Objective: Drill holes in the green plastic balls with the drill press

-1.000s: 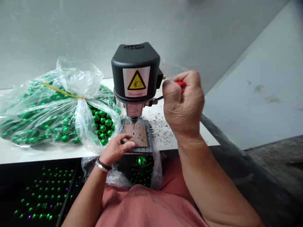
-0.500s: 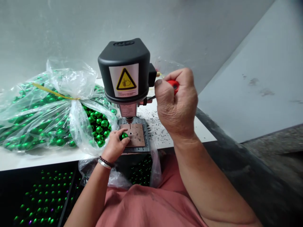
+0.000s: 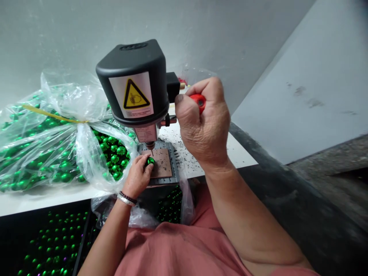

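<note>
My left hand (image 3: pixel 137 172) pinches a shiny green ball (image 3: pixel 151 161) between thumb and fingers, on the brown board (image 3: pixel 162 165) of a small bench drill press (image 3: pixel 132 84). Just above the ball is the tip of the thin drill bit (image 3: pixel 152 152); whether the two touch I cannot tell. My right hand (image 3: pixel 205 126) is wrapped around the red knob (image 3: pixel 199 102) of the drill's feed lever, to the right of the black motor cover. A hand-warning label is stuck on that cover.
A large clear plastic bag (image 3: pixel 82 145) of green balls, tied with a yellow strap, lies left on the white table (image 3: pixel 241 155). Dark shavings surround the drill's base. Below the table edge are a dark tray (image 3: pixel 17 237) with rows of green balls and another plastic bag (image 3: pixel 140 216).
The green ball in my left hand has moved over the hole in the board, beneath the drill bit. My right hand stays on the knob. The view has shifted and tilted slightly.
</note>
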